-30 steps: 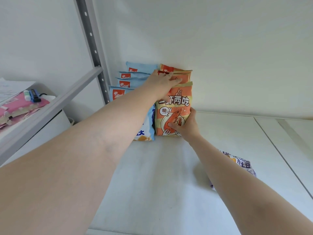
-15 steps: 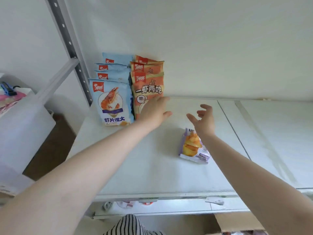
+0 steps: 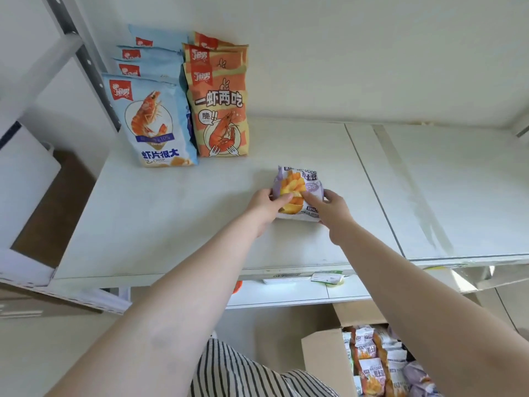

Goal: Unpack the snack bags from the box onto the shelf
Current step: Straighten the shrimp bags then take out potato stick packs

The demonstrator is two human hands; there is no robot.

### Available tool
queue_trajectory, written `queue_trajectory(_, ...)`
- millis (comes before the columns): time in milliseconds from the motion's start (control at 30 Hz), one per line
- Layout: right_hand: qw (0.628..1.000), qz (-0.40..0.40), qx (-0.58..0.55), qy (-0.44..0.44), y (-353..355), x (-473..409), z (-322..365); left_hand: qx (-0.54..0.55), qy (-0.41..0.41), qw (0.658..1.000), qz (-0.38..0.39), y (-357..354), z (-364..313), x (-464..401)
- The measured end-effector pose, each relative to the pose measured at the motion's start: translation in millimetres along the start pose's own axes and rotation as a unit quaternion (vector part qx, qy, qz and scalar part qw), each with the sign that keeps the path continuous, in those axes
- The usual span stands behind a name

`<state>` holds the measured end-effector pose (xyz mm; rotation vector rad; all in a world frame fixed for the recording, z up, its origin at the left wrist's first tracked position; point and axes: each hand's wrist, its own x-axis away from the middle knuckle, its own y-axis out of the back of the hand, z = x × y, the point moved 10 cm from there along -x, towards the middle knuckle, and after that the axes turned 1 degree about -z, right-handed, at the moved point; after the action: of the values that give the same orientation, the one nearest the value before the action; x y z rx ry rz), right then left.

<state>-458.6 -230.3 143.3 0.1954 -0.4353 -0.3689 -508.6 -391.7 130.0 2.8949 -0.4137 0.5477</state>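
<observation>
A small purple and white crinkly snack bag with yellow fries on it [image 3: 297,193] lies flat on the white shelf [image 3: 171,224], near the middle. The left hand [image 3: 264,206] pinches its left side, thumb on top. The right hand [image 3: 329,209] holds its right side with curled fingers. So both grips are closed on this one bag.

The bag looks puffy and very light, I think. It is soft and a bit slippery, and the chips inside could break if squeezed hard. Holding it gently by its two side edges seems best.

At about 10 o'clock from it stand tall blue prawn-cracker bags [image 3: 156,121] with "CRISP" printed low down, and orange prawn bags [image 3: 219,116] just beside them. Their other writing is Chinese.

At 5 o'clock, below the shelf, an open brown cardboard box [image 3: 323,359] holds more small bags.
</observation>
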Motion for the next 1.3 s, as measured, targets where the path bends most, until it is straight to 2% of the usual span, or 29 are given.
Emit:
queue_trajectory(133, 0.993, 0.086, -0.046, 0.059, -2, -3, 10, 0.020, -0.078, 0.997, 0.002, 12, -21, -3)
queue_trajectory(233, 0.991, 0.064, -0.016, 0.119, 7, -18, 20, 0.024, -0.109, 0.993, 0.033, 17, -43, -17)
queue_trajectory(300, 0.986, 0.052, -0.015, 0.156, 8, -29, 24, 0.030, -0.146, 0.989, 0.021, 24, -69, -28)
queue_trajectory(367, 0.981, 0.061, -0.006, 0.183, 4, -41, 22, -0.038, -0.194, 0.980, -0.004, 30, -96, -38)
queue_trajectory(433, 0.979, 0.066, -0.004, 0.195, 0, -49, 18, -0.112, -0.230, 0.967, 0.006, 27, -117, -44)
queue_trajectory(500, 0.975, 0.069, 0.001, 0.211, -4, -51, 18, -0.130, -0.229, 0.965, 0.018, 21, -124, -49)
queue_trajectory(567, 0.970, 0.066, 0.003, 0.233, -11, -47, 19, -0.113, -0.215, 0.970, -0.005, 20, -125, -52)
queue_trajectory(733, 0.961, 0.022, 0.052, 0.269, -16, -40, 7, 0.027, -0.169, 0.985, -0.040, 5, -118, -47)
queue_trajectory(900, 0.960, 0.000, 0.056, 0.276, -4, -46, 13, 0.057, -0.199, 0.974, -0.089, 19, -99, -37)
queue_trajectory(1033, 0.955, 0.023, 0.063, 0.288, -19, -42, 18, 0.088, -0.157, 0.984, -0.007, -12, -42, -35)
queue_trajectory(1100, 0.950, 0.030, 0.072, 0.304, -28, -39, 19, 0.093, -0.152, 0.984, -0.005, -22, -29, -35)
queue_trajectory(1300, 0.948, 0.027, 0.062, 0.312, -26, -44, 15, -0.017, -0.203, 0.971, -0.123, -2, -28, -36)
